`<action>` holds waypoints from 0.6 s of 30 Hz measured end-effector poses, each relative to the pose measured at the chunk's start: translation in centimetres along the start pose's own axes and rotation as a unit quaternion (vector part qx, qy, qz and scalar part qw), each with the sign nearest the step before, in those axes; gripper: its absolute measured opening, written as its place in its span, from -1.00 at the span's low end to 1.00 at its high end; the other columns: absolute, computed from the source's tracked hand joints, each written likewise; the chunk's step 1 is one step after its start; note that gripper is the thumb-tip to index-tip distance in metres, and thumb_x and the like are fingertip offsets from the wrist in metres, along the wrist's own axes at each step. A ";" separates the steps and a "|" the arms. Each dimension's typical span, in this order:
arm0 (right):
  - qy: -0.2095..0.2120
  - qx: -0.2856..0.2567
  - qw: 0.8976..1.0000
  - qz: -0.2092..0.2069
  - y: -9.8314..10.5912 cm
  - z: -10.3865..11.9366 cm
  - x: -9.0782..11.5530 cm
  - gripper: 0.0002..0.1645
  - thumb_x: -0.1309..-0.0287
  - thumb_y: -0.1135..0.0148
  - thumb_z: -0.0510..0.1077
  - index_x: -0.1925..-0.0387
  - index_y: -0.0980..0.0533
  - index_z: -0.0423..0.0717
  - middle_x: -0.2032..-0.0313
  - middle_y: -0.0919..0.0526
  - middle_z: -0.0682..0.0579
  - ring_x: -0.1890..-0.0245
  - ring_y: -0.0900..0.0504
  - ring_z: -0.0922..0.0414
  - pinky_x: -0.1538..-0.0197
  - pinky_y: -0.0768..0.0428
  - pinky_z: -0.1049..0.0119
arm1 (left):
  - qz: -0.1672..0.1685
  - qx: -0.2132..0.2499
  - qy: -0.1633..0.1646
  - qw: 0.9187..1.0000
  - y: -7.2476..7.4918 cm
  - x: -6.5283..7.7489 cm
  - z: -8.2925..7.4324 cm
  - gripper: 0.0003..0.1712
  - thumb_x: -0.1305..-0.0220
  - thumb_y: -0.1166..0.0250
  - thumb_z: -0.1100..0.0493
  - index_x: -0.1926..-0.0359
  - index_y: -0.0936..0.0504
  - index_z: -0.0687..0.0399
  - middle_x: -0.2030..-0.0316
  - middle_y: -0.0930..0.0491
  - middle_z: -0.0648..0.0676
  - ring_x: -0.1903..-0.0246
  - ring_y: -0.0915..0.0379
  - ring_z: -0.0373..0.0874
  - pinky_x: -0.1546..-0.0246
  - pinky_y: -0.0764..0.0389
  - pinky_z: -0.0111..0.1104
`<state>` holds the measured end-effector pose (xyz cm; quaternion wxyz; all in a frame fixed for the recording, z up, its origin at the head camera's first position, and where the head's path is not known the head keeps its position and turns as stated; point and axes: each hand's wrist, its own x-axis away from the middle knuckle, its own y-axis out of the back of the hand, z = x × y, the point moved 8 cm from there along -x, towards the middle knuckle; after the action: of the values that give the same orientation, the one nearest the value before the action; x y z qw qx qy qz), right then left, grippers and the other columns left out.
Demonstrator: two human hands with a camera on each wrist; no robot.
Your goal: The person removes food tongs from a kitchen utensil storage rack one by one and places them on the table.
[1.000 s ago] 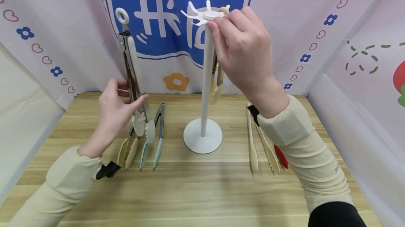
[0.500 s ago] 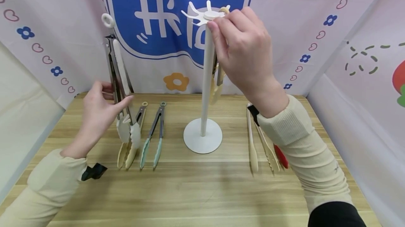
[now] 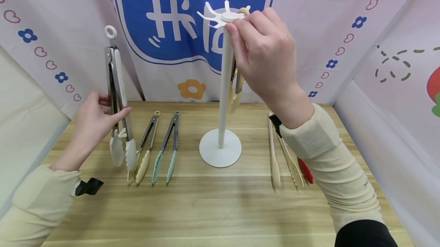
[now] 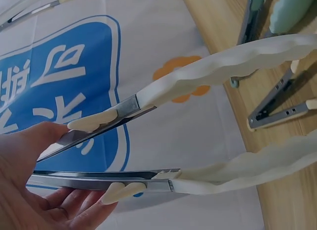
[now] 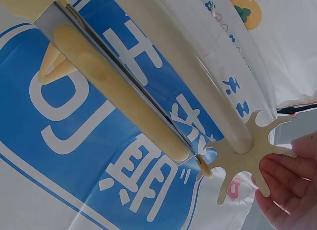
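Observation:
My left hand (image 3: 93,119) holds a pair of steel tongs with white tips (image 3: 120,80) upright at the left, ring end up and tips down. In the left wrist view the thumb lies along one arm of the tongs and the fingers along the other, the arms spread apart. My right hand (image 3: 269,48) grips the hooked top of a white stand (image 3: 225,86). Right wrist view: its fingers are around the hook arms (image 5: 247,153). Cream tongs (image 5: 114,86) hang by their ring from one hook, partly hidden behind my right hand in the head view.
Cream-tipped tongs (image 3: 143,166) and mint-tipped tongs (image 3: 171,166) lie on the wooden table (image 3: 213,205) left of the stand's round base (image 3: 206,151). To its right lie beige tongs (image 3: 275,166) and a red-tipped piece (image 3: 305,170), partly under my right sleeve. A printed cloth (image 3: 154,82) hangs behind.
My left hand has moved left and somewhat lower with the white-tipped tongs, uncovering the cream-tipped tongs on the table. The right hand and stand have stayed put.

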<state>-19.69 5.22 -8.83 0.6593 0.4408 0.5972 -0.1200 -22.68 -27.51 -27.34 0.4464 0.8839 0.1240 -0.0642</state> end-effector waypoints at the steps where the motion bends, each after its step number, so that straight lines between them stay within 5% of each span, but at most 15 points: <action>1: 0.001 0.000 1.000 0.000 0.0 0.0 0.0 -0.50 -0.36 0.17 -0.09 0.36 -0.61 -0.35 0.47 -0.58 -0.17 0.46 -0.36 -0.04 0.38 -0.36 0.25 | 0.004 -0.005 0.002 1.000 0.0 0.0 0.2 -0.22 -0.07 -0.29 -0.13 0.00 -0.24 0.45 0.12 -0.41 0.40 0.19 -0.45 0.26 0.43 -0.45 -0.51; 10: 0.003 -0.001 1.000 -0.002 0.0 0.0 0.0 -0.51 -0.35 0.16 -0.09 0.35 -0.61 -0.36 0.48 -0.58 -0.17 0.46 -0.36 -0.04 0.38 -0.35 0.25 | 0.050 -0.049 0.016 0.997 -0.3 -0.3 2.2 -0.22 -0.07 -0.28 -0.14 0.02 -0.25 0.46 0.17 -0.42 0.41 0.27 -0.42 0.23 0.57 -0.47 -0.33; 18: 0.004 0.000 1.000 -0.003 0.0 0.0 0.0 -0.51 -0.35 0.16 -0.10 0.36 -0.61 -0.35 0.48 -0.58 -0.17 0.46 -0.37 -0.04 0.38 -0.36 0.25 | 0.074 -0.084 -0.005 0.994 -0.6 -0.3 3.5 -0.36 -0.07 -0.30 -0.09 0.15 -0.34 0.42 0.26 -0.47 0.41 0.41 -0.43 0.15 0.55 -0.39 -0.24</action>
<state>-19.66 5.19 -8.85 0.6562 0.4392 0.6017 -0.1203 -23.15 -30.01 -29.82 0.5231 0.8497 0.0610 -0.0254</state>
